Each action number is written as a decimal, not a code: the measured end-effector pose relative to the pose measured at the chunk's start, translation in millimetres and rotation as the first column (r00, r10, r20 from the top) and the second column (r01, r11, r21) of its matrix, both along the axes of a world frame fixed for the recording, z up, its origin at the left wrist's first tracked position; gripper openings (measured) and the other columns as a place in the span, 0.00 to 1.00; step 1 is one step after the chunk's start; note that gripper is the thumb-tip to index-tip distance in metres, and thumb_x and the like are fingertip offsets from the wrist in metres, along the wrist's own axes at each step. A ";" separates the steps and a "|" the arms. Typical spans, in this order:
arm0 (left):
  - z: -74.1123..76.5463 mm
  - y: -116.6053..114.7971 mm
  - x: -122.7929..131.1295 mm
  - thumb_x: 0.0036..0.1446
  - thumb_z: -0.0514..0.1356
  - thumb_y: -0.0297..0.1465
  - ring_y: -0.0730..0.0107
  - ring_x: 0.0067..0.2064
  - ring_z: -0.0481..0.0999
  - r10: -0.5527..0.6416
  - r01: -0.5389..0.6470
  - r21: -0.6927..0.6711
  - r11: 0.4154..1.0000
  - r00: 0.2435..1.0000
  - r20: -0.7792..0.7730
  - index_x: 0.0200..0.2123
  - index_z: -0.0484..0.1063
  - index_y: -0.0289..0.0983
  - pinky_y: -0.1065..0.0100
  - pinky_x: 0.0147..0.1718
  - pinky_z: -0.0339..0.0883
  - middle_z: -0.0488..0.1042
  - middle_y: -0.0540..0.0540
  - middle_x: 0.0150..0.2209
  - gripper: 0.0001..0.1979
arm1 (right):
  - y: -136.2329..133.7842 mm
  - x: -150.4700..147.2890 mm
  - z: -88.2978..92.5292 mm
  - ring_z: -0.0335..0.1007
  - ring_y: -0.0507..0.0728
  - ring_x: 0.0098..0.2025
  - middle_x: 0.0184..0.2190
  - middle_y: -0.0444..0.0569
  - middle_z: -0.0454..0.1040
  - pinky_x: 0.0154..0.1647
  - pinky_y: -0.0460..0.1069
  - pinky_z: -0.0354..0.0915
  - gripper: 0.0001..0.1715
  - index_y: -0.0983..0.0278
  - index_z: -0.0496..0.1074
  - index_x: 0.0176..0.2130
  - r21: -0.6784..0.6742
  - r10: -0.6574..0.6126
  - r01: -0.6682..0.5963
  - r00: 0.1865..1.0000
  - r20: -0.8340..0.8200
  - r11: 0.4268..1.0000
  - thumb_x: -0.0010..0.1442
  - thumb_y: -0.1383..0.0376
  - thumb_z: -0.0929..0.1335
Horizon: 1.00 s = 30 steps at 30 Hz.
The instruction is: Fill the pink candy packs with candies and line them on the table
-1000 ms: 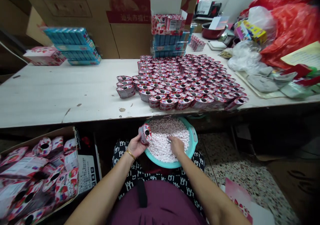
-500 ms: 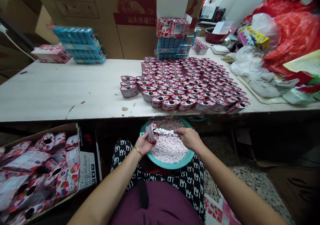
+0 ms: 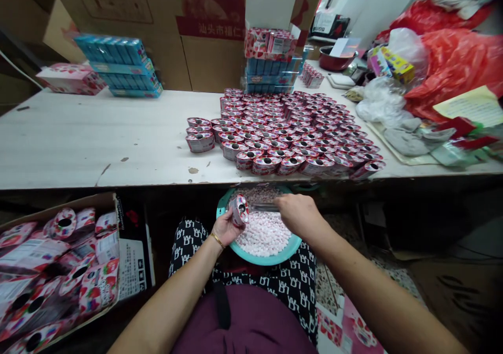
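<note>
My left hand [image 3: 227, 229] is closed around a small strawberry-print carton [image 3: 240, 210], tilted so its round dark hole faces right. My right hand [image 3: 302, 215] grips a narrow scoop [image 3: 264, 207], its handle end hidden in the fingers. The scoop looks bare and points left at the carton; whether the two touch I cannot tell. Both hands are over a turquoise basin [image 3: 271, 260] on my lap. Small whitish pellets, like candies [image 3: 267, 238], fill the basin, with a pinker patch at its far side.
Many similar cartons [image 3: 271, 164] stand in rows on the white table [image 3: 78, 149]. An open cardboard box [image 3: 112, 207] of more cartons is at lower left. Blue packs [image 3: 118, 68] and a large brown carton [image 3: 212, 55] stand behind. Red plastic bags [image 3: 448, 65] lie at right.
The white pellets that lined the scoop up to the carton's hole are gone from it. My right hand has turned over slightly, and the carton's hole now shows more towards me.
</note>
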<state>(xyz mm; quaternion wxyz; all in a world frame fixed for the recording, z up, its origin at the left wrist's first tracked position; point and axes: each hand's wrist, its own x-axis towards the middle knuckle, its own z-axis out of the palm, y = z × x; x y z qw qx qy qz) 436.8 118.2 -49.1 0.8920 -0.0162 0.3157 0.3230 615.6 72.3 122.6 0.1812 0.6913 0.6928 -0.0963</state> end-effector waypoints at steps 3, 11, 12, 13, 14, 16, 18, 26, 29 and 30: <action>3.2 3.0 -7.4 0.56 0.53 0.29 0.69 0.30 0.74 0.063 -0.058 0.060 0.996 0.995 -0.077 0.39 0.70 0.34 0.67 0.29 0.66 0.76 0.46 0.31 0.09 | -17.8 26.8 -41.6 0.70 0.57 0.38 0.35 0.53 0.74 0.36 0.48 0.61 0.19 0.61 0.72 0.39 0.006 -0.063 0.063 0.998 0.009 0.998 0.55 0.72 0.57; 11.1 3.6 -32.2 0.55 0.54 0.28 0.70 0.31 0.74 0.166 -0.140 0.138 0.980 0.966 -0.198 0.45 0.68 0.37 0.67 0.31 0.67 0.76 0.46 0.32 0.13 | -38.8 28.0 -166.1 0.68 0.56 0.42 0.39 0.47 0.74 0.36 0.46 0.58 0.21 0.56 0.72 0.43 -0.082 -0.354 0.347 0.878 -0.322 0.934 0.56 0.69 0.57; 11.9 3.2 -33.7 0.55 0.54 0.28 0.70 0.31 0.74 0.167 -0.142 0.137 0.980 0.965 -0.200 0.46 0.67 0.37 0.67 0.31 0.67 0.75 0.46 0.32 0.14 | -37.7 30.1 -163.8 0.68 0.55 0.42 0.40 0.46 0.74 0.36 0.46 0.58 0.20 0.56 0.72 0.43 -0.081 -0.356 0.351 0.865 -0.352 0.933 0.56 0.68 0.57; 12.5 2.8 -34.2 0.55 0.54 0.28 0.69 0.31 0.74 0.170 -0.145 0.137 0.980 0.965 -0.199 0.46 0.67 0.38 0.67 0.31 0.67 0.75 0.46 0.32 0.14 | -36.4 33.4 -157.2 0.68 0.54 0.42 0.39 0.46 0.74 0.35 0.45 0.58 0.20 0.56 0.72 0.43 -0.075 -0.350 0.349 0.854 -0.385 0.934 0.56 0.67 0.57; 12.7 2.3 -33.4 0.55 0.54 0.28 0.70 0.31 0.74 0.173 -0.148 0.137 0.979 0.965 -0.197 0.46 0.67 0.38 0.67 0.31 0.67 0.75 0.46 0.32 0.14 | -35.1 37.1 -147.3 0.68 0.54 0.41 0.39 0.45 0.75 0.35 0.45 0.58 0.20 0.56 0.72 0.43 -0.066 -0.342 0.348 0.840 -0.420 0.935 0.56 0.66 0.58; 12.6 0.8 -28.4 0.55 0.55 0.28 0.70 0.30 0.74 0.173 -0.148 0.134 0.980 0.966 -0.194 0.46 0.67 0.38 0.67 0.30 0.67 0.75 0.47 0.32 0.14 | -31.9 41.9 -120.6 0.68 0.53 0.40 0.36 0.45 0.75 0.35 0.44 0.57 0.19 0.57 0.73 0.42 -0.026 -0.295 0.321 0.833 -0.467 0.947 0.57 0.66 0.58; 12.0 -1.5 -19.7 0.55 0.55 0.27 0.70 0.30 0.74 0.153 -0.132 0.123 0.984 0.971 -0.186 0.46 0.67 0.37 0.68 0.29 0.67 0.75 0.47 0.31 0.14 | -28.0 39.0 -90.7 0.68 0.52 0.39 0.36 0.45 0.75 0.35 0.44 0.57 0.20 0.56 0.73 0.42 0.034 -0.215 0.257 0.868 -0.448 0.966 0.56 0.67 0.58; 14.9 -6.3 -2.6 0.57 0.52 0.30 0.71 0.30 0.74 0.065 -0.062 0.036 0.997 0.994 -0.085 0.39 0.70 0.33 0.70 0.28 0.66 0.75 0.45 0.30 0.10 | -21.4 11.8 -32.7 0.68 0.53 0.40 0.39 0.43 0.74 0.32 0.45 0.56 0.24 0.51 0.71 0.43 0.106 -0.066 0.088 0.979 -0.193 0.990 0.53 0.71 0.57; 15.8 -3.6 -8.0 0.57 0.52 0.31 0.70 0.30 0.73 0.055 -0.054 0.020 0.998 0.995 -0.079 0.38 0.70 0.33 0.69 0.28 0.65 0.75 0.44 0.31 0.11 | -27.4 21.6 -40.0 0.68 0.52 0.42 0.41 0.42 0.74 0.34 0.44 0.57 0.23 0.51 0.71 0.44 0.087 -0.117 0.141 0.966 -0.232 0.986 0.54 0.70 0.58; 15.9 -2.8 -9.5 0.57 0.52 0.31 0.70 0.30 0.73 0.055 -0.053 0.020 0.998 0.996 -0.073 0.37 0.70 0.33 0.69 0.28 0.65 0.75 0.44 0.30 0.11 | -29.8 24.8 -43.2 0.67 0.52 0.43 0.41 0.42 0.74 0.35 0.44 0.57 0.23 0.51 0.71 0.44 0.082 -0.137 0.162 0.958 -0.250 0.983 0.55 0.69 0.58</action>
